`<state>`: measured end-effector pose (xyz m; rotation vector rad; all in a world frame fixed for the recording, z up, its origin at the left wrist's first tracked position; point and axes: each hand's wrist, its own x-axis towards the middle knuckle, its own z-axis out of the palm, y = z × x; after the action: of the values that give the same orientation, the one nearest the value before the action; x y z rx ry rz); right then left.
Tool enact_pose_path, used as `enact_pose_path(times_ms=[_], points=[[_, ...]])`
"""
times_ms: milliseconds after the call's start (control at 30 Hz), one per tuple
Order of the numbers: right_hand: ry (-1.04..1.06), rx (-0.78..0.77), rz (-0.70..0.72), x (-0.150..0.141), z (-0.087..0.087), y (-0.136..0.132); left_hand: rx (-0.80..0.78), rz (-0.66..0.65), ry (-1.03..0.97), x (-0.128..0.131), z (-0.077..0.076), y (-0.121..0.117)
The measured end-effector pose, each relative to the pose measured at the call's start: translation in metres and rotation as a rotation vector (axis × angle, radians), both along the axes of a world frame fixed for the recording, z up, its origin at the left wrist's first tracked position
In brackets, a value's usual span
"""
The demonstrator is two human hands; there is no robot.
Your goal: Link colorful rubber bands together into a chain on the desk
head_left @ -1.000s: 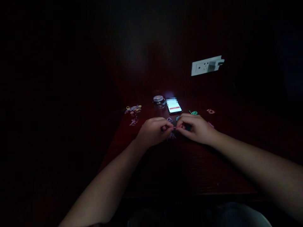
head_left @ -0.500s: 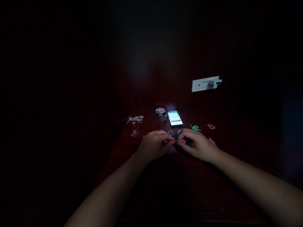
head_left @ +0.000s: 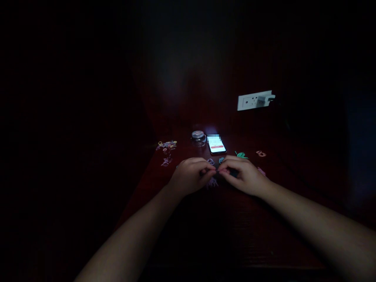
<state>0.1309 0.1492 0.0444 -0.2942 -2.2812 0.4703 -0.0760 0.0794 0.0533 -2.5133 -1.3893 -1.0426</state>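
My left hand (head_left: 190, 175) and my right hand (head_left: 245, 175) meet almost fingertip to fingertip over the table. Each pinches thumb against fingers, with a thin rubber band (head_left: 217, 170) between them, mostly covered by the fingertips. Just below the fingertips lies a loose pile of purple rubber bands (head_left: 212, 183). Behind them are a few lilac bands (head_left: 210, 161) and a small blue bunch (head_left: 221, 160), partly covered by my right hand. Beyond that hand sits a green bunch (head_left: 241, 155), while pink bands (head_left: 261, 171) show beside its wrist.
A lit phone (head_left: 217, 149) lies behind my hands, beside a clear lidded jar (head_left: 198, 140). Mixed coloured bands (head_left: 166, 145) and purple ones (head_left: 166, 161) are scattered at left. Orange bands (head_left: 261, 154) rest at right. A socket plate (head_left: 248, 102) holds a plug on the dark wall.
My fingertips have come closer together, and less of the band shows between them. The whole scene sits slightly higher in the picture. The piles lie as before.
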Motion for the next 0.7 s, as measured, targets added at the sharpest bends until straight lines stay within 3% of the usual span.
enact_pose_path(times_ms=[700], points=[[-0.023,0.001,-0.031,0.0045,-0.0041,0.0073,0.026,-0.026,0.084,-0.0056,0.008,-0.0045]])
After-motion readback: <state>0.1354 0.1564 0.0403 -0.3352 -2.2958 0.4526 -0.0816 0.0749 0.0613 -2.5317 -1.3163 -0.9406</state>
